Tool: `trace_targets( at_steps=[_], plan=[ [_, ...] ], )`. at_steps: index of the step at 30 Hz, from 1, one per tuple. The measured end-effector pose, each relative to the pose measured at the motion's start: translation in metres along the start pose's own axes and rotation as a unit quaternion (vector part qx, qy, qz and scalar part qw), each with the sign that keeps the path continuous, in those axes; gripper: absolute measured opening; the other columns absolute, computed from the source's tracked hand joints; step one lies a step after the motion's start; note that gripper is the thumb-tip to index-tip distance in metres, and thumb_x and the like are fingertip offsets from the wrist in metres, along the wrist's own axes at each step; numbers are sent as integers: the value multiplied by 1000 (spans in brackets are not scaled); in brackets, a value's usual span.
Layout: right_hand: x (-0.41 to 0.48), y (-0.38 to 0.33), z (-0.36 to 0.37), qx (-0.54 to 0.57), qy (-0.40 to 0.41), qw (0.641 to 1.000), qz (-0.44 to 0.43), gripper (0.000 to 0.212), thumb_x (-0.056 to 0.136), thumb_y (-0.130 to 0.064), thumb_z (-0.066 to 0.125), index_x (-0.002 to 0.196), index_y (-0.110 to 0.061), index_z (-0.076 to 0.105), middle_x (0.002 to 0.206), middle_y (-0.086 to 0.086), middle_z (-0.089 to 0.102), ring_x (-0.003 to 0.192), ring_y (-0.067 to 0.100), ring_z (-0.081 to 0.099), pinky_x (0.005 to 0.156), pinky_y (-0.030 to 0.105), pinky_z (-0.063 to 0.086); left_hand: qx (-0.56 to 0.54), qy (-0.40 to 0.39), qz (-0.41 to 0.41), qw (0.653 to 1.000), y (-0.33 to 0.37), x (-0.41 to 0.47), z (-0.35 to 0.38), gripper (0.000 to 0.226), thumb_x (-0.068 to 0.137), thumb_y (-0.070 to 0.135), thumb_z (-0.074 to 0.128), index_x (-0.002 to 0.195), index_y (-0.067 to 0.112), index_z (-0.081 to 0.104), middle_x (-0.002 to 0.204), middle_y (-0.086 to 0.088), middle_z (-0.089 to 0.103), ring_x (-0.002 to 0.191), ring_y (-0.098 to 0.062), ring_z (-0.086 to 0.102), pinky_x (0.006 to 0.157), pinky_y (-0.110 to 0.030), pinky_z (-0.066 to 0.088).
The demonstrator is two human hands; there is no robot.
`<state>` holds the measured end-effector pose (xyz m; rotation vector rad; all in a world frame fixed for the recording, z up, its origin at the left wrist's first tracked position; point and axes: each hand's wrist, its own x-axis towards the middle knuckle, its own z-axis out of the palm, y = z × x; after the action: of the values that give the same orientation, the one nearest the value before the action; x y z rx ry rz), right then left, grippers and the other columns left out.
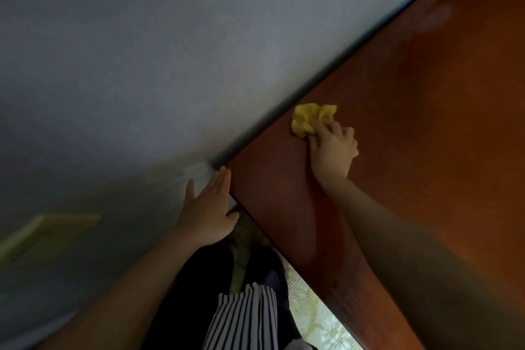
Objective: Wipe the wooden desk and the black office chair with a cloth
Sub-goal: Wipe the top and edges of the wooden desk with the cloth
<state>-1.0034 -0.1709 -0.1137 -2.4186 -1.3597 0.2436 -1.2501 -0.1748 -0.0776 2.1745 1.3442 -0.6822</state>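
The yellow cloth (309, 118) is bunched on the desk (426, 122), just beside the back edge by the wall (142, 65), gripped under the curled fingers of the right hand (332, 150). The left hand (208, 207) is laid flat at the desk's corner, nothing held. Most of the desk runs off to the right along that edge, so the cloth probably gets pushed that way next.

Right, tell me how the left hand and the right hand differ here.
The left hand lies flat with straight fingers; the right hand curls its fingers into the yellow cloth. The left hand rests against the wall beside the corner of the wooden desk; the right hand is on the desk top. Both are bare.
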Motion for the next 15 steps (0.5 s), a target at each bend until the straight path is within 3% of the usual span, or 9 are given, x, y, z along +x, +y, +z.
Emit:
trace_targets(
  at_steps=[4,8,12,15],
  plan=[
    [-68,-13,1,22,-11,988,-153,29,81,-16,71,110,-17,70,118,7,64,92,37,56,75,41,44,-4,16,8,1000,-2,1,6,87,95,46,42,147,15,-21,156,1,-23,144,-10,-12,113,-47,-11],
    [-119,-1,-3,50,-42,971,-231,35,74,-16,79,108,-19,71,116,4,66,92,32,60,77,41,50,6,25,19,999,-5,2,6,90,93,47,44,148,14,-19,156,0,-22,145,-11,-10,115,-47,-5],
    [-158,26,-13,53,-69,948,-307,28,86,-26,63,113,-22,70,121,0,65,96,28,62,80,39,51,-9,24,30,999,-4,2,0,90,93,45,46,148,13,-16,157,-2,-17,146,-14,-6,116,-45,0],
    [-182,54,-24,42,-97,935,-339,33,91,-35,50,116,-24,68,125,-4,62,106,21,56,85,36,46,-27,24,47,998,-3,3,-8,85,94,39,48,150,10,-9,158,-6,-10,146,-19,3,116,-38,14]
  ],
)
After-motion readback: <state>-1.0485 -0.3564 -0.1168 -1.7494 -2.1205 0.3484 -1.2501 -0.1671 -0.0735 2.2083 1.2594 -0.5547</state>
